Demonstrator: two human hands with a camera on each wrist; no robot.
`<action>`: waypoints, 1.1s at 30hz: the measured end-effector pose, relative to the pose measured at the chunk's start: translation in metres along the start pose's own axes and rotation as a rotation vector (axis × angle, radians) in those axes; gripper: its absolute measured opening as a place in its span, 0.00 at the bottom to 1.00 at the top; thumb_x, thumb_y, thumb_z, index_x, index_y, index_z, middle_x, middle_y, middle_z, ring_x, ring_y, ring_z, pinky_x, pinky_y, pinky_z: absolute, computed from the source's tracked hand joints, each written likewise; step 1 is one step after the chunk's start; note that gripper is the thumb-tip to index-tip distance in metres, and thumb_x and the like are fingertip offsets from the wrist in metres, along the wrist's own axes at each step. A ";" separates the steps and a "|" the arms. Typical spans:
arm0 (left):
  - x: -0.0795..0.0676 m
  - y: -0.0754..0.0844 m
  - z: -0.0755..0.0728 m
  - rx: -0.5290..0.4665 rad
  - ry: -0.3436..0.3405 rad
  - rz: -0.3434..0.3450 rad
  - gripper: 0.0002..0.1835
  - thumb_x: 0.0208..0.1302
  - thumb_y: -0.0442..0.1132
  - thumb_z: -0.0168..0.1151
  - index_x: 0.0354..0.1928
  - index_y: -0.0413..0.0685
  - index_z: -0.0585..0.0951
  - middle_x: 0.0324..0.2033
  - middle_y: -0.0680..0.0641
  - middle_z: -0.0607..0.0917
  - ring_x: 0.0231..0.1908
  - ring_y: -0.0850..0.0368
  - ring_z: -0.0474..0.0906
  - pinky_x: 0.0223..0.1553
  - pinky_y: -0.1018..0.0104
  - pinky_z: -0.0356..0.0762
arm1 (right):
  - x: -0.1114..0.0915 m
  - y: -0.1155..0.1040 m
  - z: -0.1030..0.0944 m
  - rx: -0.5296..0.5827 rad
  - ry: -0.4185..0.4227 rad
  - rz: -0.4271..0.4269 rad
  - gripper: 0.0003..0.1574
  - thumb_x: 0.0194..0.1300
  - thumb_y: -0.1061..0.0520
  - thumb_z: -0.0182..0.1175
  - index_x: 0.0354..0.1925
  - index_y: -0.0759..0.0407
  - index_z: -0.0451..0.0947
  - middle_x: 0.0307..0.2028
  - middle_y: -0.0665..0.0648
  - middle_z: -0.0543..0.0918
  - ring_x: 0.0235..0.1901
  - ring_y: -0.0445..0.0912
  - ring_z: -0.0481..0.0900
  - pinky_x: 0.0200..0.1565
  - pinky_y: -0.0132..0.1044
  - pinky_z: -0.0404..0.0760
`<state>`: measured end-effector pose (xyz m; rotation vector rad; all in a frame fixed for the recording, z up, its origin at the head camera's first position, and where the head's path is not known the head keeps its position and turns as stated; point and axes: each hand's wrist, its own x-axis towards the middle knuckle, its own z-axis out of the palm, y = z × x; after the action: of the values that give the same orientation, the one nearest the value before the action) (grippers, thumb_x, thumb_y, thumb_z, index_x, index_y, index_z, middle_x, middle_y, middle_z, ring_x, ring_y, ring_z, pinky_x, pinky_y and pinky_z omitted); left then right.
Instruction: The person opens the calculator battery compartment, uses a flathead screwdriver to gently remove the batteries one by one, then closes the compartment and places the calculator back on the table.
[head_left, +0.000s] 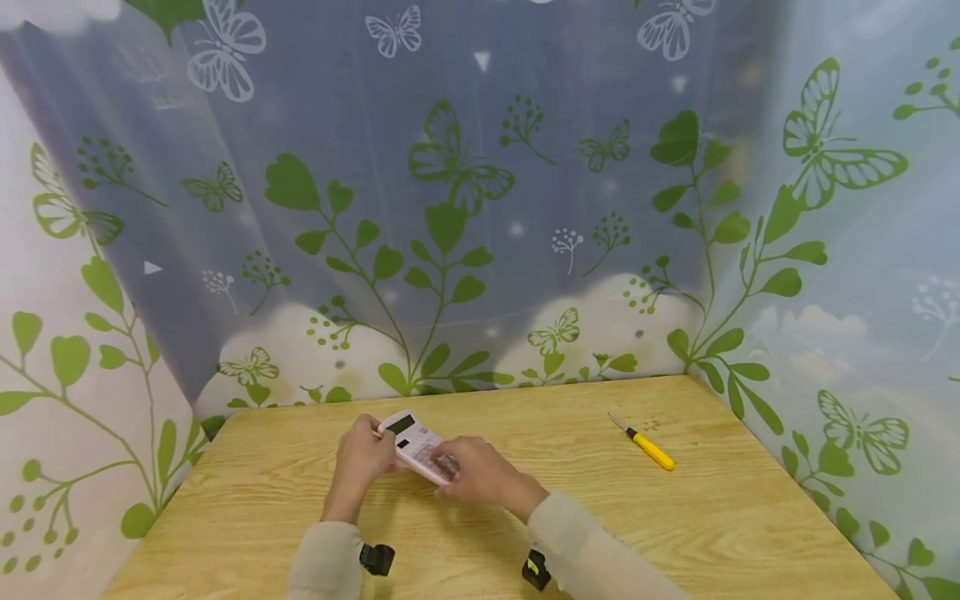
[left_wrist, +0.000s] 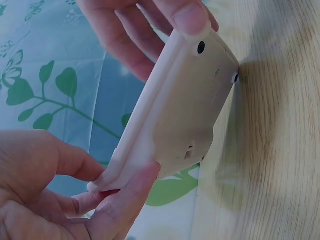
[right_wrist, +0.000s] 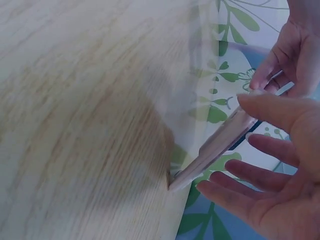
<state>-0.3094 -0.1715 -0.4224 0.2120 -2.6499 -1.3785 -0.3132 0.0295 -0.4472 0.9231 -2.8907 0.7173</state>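
A pale pink calculator [head_left: 417, 446] is held tilted over the table, its display and keys facing up in the head view. My left hand [head_left: 363, 456] pinches its display end between thumb and fingers. At the keypad end my right hand [head_left: 483, 471] holds it, thumb on one side and fingers on the other. The left wrist view shows the back of the calculator [left_wrist: 192, 100], with small dark round feet and a little slot. One long edge seems to rest on or just above the wood; whether it touches cannot be told.
A screwdriver [head_left: 651, 448] with a yellow handle lies on the wooden table [head_left: 570, 517], to the right of both hands. Curtains [head_left: 480, 250] printed with leaves and butterflies hang behind the table and along its sides.
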 end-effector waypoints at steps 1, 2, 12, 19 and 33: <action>0.000 0.000 0.000 0.001 0.001 -0.002 0.13 0.70 0.35 0.51 0.49 0.31 0.74 0.39 0.30 0.85 0.21 0.56 0.85 0.23 0.68 0.86 | -0.001 0.000 0.000 0.002 0.006 0.005 0.32 0.57 0.50 0.78 0.59 0.54 0.83 0.56 0.56 0.87 0.54 0.48 0.84 0.53 0.38 0.84; 0.000 0.000 0.000 0.002 0.002 -0.001 0.13 0.70 0.35 0.50 0.49 0.31 0.74 0.39 0.30 0.84 0.21 0.57 0.85 0.23 0.68 0.86 | -0.001 0.000 0.001 0.002 0.015 0.007 0.31 0.58 0.51 0.77 0.59 0.54 0.83 0.55 0.56 0.87 0.54 0.48 0.84 0.53 0.37 0.84; -0.001 0.002 0.000 0.007 -0.006 0.007 0.13 0.71 0.34 0.48 0.49 0.29 0.72 0.40 0.29 0.82 0.23 0.56 0.84 0.26 0.65 0.88 | -0.003 0.002 0.007 0.015 0.060 0.016 0.28 0.62 0.55 0.74 0.60 0.57 0.82 0.51 0.55 0.89 0.44 0.43 0.84 0.43 0.30 0.81; -0.001 0.003 0.002 0.008 0.011 0.014 0.13 0.70 0.34 0.50 0.47 0.28 0.74 0.40 0.28 0.83 0.23 0.54 0.86 0.25 0.66 0.87 | -0.003 0.000 0.010 0.004 0.062 0.040 0.32 0.60 0.54 0.76 0.61 0.59 0.81 0.52 0.56 0.89 0.45 0.44 0.84 0.42 0.29 0.81; -0.002 0.010 0.004 0.006 0.033 0.032 0.12 0.69 0.36 0.52 0.46 0.31 0.75 0.38 0.32 0.84 0.21 0.56 0.84 0.21 0.70 0.82 | -0.002 0.000 0.012 0.019 0.060 -0.021 0.30 0.65 0.64 0.64 0.66 0.63 0.76 0.52 0.59 0.88 0.33 0.36 0.74 0.34 0.25 0.75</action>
<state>-0.3093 -0.1620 -0.4162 0.1908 -2.6188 -1.3462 -0.3103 0.0256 -0.4583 0.9164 -2.8234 0.7580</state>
